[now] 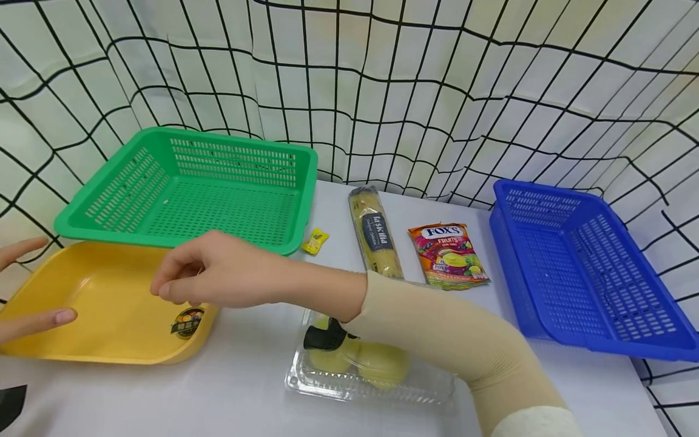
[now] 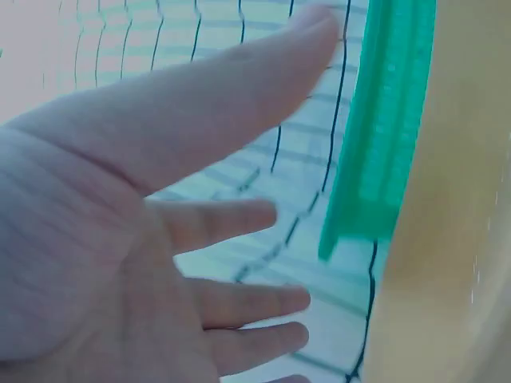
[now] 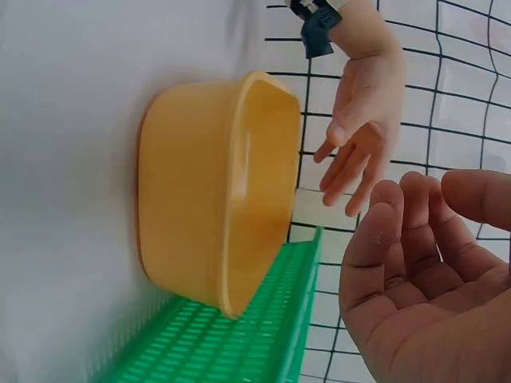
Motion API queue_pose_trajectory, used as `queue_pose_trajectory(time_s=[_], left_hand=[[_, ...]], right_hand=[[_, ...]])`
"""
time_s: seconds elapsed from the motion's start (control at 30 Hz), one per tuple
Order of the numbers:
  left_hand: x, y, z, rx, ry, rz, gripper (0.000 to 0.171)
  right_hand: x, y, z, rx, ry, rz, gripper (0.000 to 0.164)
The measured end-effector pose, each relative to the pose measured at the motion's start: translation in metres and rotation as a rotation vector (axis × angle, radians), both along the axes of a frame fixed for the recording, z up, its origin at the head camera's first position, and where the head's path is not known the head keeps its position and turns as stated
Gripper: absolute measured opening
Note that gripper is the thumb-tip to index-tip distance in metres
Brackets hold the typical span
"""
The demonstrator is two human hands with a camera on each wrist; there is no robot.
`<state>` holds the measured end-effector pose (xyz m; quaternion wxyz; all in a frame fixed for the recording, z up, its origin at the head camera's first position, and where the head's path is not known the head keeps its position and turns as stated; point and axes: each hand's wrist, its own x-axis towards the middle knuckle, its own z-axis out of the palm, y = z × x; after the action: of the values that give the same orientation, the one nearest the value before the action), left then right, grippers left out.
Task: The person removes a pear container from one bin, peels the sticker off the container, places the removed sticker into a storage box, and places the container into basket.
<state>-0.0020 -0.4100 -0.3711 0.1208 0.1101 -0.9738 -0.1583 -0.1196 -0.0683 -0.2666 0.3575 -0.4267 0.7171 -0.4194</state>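
Observation:
My right hand (image 1: 218,270) hovers over the right part of the yellow tub (image 1: 109,303), its fingers loosely bent. In the right wrist view the thumb and fingers (image 3: 371,239) stand apart with nothing between them. A small dark round-printed packet (image 1: 187,321) lies in the tub below that hand. My left hand (image 2: 120,239) is at the tub's left end with thumb and fingers spread, holding nothing; only part of it shows in the head view.
Behind the tub stands a green basket (image 1: 235,209); a blue basket (image 1: 573,273) is at right. Between them lie a yellow candy (image 1: 315,241), a long pasta pack (image 1: 374,224) and a Fox's candy bag (image 1: 449,255). My right forearm crosses a clear clamshell (image 1: 327,388) holding pale yellow-green round items.

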Motion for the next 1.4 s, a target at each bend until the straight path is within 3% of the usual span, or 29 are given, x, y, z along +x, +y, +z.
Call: queue_pose_trajectory(time_s=[0.13, 0.23, 0.4, 0.5, 0.7, 0.87, 1.1, 1.27, 1.4], left_hand=[[-0.006, 0.025, 0.022, 0.069, 0.039, -0.063, 0.113], [-0.011, 0.048, 0.037, 0.162, 0.083, -0.164, 0.112], [-0.016, 0.079, 0.063, 0.225, 0.023, -0.247, 0.113], [-0.019, 0.092, 0.073, 0.247, 0.003, -0.289, 0.109], [-0.026, 0.122, 0.085, 0.244, 0.058, -0.421, 0.101], [-0.031, 0.156, 0.09, 0.245, 0.07, -0.559, 0.103], [-0.034, 0.205, 0.093, 0.27, -0.047, -0.718, 0.104], [-0.039, 0.23, 0.084, 0.277, -0.091, -0.82, 0.101], [-0.043, 0.245, 0.072, 0.288, -0.116, -0.865, 0.104]], right_hand=[[0.001, 0.014, 0.009, -0.039, -0.039, -0.03, 0.014], [0.001, 0.026, 0.015, -0.061, -0.035, -0.044, 0.015], [-0.002, 0.048, 0.025, -0.113, -0.011, -0.062, 0.015], [-0.005, 0.065, 0.03, -0.144, -0.015, -0.093, 0.015], [-0.01, 0.099, 0.04, -0.189, 0.017, -0.157, 0.02], [-0.008, 0.128, 0.042, -0.235, 0.046, -0.207, 0.021], [0.0, 0.177, 0.036, -0.24, 0.063, -0.307, 0.019], [0.008, 0.216, 0.031, -0.209, 0.075, -0.434, 0.022], [0.014, 0.248, 0.019, -0.177, 0.109, -0.509, 0.023]])
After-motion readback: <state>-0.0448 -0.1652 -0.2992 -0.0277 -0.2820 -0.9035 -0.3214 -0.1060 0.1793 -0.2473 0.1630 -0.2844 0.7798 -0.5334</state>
